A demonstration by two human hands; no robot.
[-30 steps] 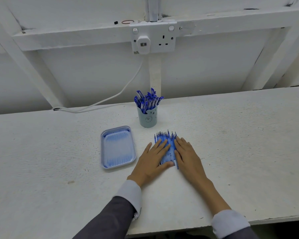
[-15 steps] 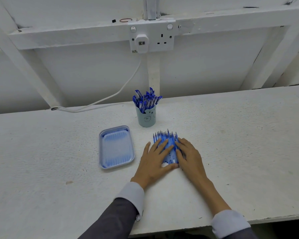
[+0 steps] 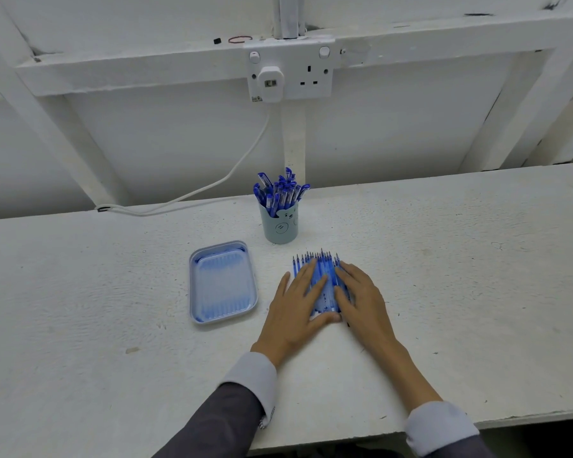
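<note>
A row of several blue pens (image 3: 323,276) lies side by side on the white table, tips pointing away from me. My left hand (image 3: 295,309) rests flat on the left part of the row, fingers straight, thumb at the pens' near ends. My right hand (image 3: 361,299) lies flat against the right part, fingers straight over the pens. Much of the row is hidden under both hands. A pale blue cup (image 3: 280,226) behind the row holds several capped blue pens. A shallow blue tray (image 3: 196,285) sits to the left.
The white table (image 3: 477,292) reaches to a white wall with a double socket (image 3: 291,71) and a plugged-in adapter; its white cable (image 3: 212,186) trails down to the table's back left. The table's near edge runs just below my wrists.
Both hands have drawn slightly closer together over the pens, bunching the row a little; the camera view has shifted slightly.
</note>
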